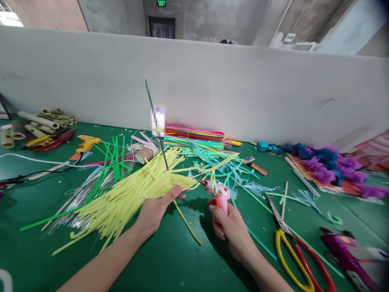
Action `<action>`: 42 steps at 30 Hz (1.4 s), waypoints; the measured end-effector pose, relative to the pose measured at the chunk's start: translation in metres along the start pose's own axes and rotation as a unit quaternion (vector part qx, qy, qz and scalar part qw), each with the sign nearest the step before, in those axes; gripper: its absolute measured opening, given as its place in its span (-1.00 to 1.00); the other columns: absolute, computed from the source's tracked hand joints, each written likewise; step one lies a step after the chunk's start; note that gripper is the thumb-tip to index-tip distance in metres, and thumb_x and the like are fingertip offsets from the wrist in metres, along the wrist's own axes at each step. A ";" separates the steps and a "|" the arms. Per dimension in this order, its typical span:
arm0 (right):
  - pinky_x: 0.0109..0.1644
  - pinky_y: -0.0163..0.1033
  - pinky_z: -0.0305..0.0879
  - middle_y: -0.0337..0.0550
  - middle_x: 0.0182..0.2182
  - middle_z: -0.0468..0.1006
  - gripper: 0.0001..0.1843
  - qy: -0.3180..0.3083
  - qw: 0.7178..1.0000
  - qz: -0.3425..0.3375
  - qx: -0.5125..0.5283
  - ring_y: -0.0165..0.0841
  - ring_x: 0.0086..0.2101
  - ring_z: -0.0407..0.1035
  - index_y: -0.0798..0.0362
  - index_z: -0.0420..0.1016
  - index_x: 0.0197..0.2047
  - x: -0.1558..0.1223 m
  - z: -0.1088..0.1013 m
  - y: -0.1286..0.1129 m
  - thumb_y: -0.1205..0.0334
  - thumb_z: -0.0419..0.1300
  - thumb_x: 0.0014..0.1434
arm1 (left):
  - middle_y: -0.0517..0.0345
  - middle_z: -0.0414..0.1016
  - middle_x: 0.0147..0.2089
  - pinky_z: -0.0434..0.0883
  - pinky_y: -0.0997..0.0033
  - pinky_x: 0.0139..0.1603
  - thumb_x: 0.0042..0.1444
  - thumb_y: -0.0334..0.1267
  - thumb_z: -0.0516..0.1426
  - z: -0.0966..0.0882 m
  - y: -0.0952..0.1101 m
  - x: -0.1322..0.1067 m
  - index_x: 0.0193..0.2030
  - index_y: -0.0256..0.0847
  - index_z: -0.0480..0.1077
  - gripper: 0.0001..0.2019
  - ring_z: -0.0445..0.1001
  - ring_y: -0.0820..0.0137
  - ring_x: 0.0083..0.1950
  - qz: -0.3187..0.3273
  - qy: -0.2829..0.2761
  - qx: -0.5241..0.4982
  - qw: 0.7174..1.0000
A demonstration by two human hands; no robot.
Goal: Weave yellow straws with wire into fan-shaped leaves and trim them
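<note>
My left hand (156,209) is closed, thumb on top, on a flat yellow pipe-cleaner piece (178,182) made of strands lying side by side. A thin dark green stem (164,153) rises above that piece; whether they are joined I cannot tell. My right hand (226,223) grips a pink hot glue gun (224,196), and its nozzle points left at the right end of the yellow piece. Behind and left of my left hand spreads a big bundle of loose yellow pipe cleaners (121,198). A single yellow strand (187,223) lies below the piece.
Scissors (282,231) with yellow and red handles and a purple tool (352,255) lie at right. Mint pipe cleaners (209,156) litter the middle. At left are a yellow glue gun (88,144), pliers (56,142) and bamboo tubes (42,121). A white partition (194,85) stands behind.
</note>
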State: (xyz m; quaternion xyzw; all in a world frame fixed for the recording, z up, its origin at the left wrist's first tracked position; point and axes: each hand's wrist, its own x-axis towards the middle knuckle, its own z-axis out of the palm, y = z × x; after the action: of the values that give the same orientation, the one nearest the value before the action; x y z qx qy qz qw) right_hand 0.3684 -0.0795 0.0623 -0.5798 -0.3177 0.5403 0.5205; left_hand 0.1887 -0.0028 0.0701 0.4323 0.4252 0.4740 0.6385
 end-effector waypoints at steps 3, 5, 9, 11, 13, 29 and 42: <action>-0.74 -0.48 -0.13 -0.54 -0.74 0.07 -0.72 0.002 1.000 0.001 -0.002 -0.60 -0.76 -0.07 0.08 0.27 -0.21 -0.001 0.000 -0.001 0.07 0.16 0.11 | 0.05 0.62 -0.18 0.45 0.19 0.05 -0.07 -0.11 0.30 0.000 0.000 0.001 -0.30 -0.21 0.58 -0.76 0.58 0.15 -0.14 -0.002 0.002 0.002 1.000; -0.73 -0.48 -0.13 -0.54 -0.75 0.08 -0.72 0.001 1.000 0.001 -0.005 -0.60 -0.75 -0.07 0.07 0.27 -0.20 -0.001 0.001 -0.002 0.07 0.15 0.12 | 0.05 0.62 -0.18 0.46 0.20 0.04 -0.07 -0.11 0.30 0.000 0.000 0.000 -0.30 -0.21 0.58 -0.76 0.58 0.15 -0.14 -0.002 -0.001 -0.001 1.000; -0.73 -0.48 -0.13 -0.54 -0.73 0.07 -0.73 0.004 1.000 0.001 -0.006 -0.60 -0.75 -0.07 0.07 0.26 -0.21 -0.001 0.001 -0.003 0.08 0.15 0.12 | 0.06 0.62 -0.17 0.47 0.19 0.01 -0.06 -0.13 0.30 0.001 0.002 0.000 -0.29 -0.20 0.57 -0.78 0.58 0.17 -0.16 0.012 -0.007 -0.010 1.000; -0.74 -0.48 -0.13 -0.54 -0.73 0.07 -0.72 0.004 1.000 0.001 -0.006 -0.61 -0.75 -0.06 0.07 0.26 -0.21 -0.001 0.001 -0.002 0.07 0.15 0.12 | 0.06 0.62 -0.17 0.47 0.19 0.01 -0.06 -0.13 0.30 0.001 0.003 -0.001 -0.30 -0.19 0.57 -0.78 0.58 0.18 -0.17 0.016 -0.006 -0.011 1.000; -0.74 -0.48 -0.13 -0.54 -0.73 0.07 -0.71 0.003 1.000 0.001 -0.006 -0.60 -0.75 -0.05 0.07 0.26 -0.20 -0.001 0.000 -0.001 0.06 0.16 0.11 | 0.06 0.62 -0.17 0.45 0.20 0.04 -0.06 -0.12 0.30 0.001 0.003 -0.001 -0.29 -0.19 0.58 -0.77 0.58 0.19 -0.18 0.008 -0.006 -0.005 1.000; -0.74 -0.48 -0.12 -0.54 -0.73 0.07 -0.74 0.003 1.000 0.001 0.001 -0.60 -0.76 -0.05 0.08 0.26 -0.19 0.002 -0.002 0.002 0.10 0.15 0.13 | 0.05 0.62 -0.18 0.45 0.23 0.02 -0.06 -0.11 0.30 0.001 0.006 -0.001 -0.28 -0.22 0.58 -0.75 0.58 0.22 -0.19 -0.013 -0.008 -0.002 1.000; -0.74 -0.48 -0.12 -0.54 -0.73 0.08 -0.73 -0.001 1.000 0.004 -0.004 -0.60 -0.76 -0.05 0.08 0.26 -0.19 0.002 -0.001 0.000 0.09 0.14 0.12 | 0.04 0.62 -0.18 0.44 0.17 0.03 -0.04 -0.09 0.28 0.002 0.003 -0.001 -0.23 -0.22 0.58 -0.71 0.55 0.13 -0.08 0.008 -0.001 0.019 1.000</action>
State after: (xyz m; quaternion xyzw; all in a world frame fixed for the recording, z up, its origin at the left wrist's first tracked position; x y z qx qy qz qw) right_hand 0.3694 -0.0780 0.0621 -0.5826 -0.3182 0.5415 0.5159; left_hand 0.1894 -0.0033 0.0740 0.4482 0.4295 0.4708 0.6269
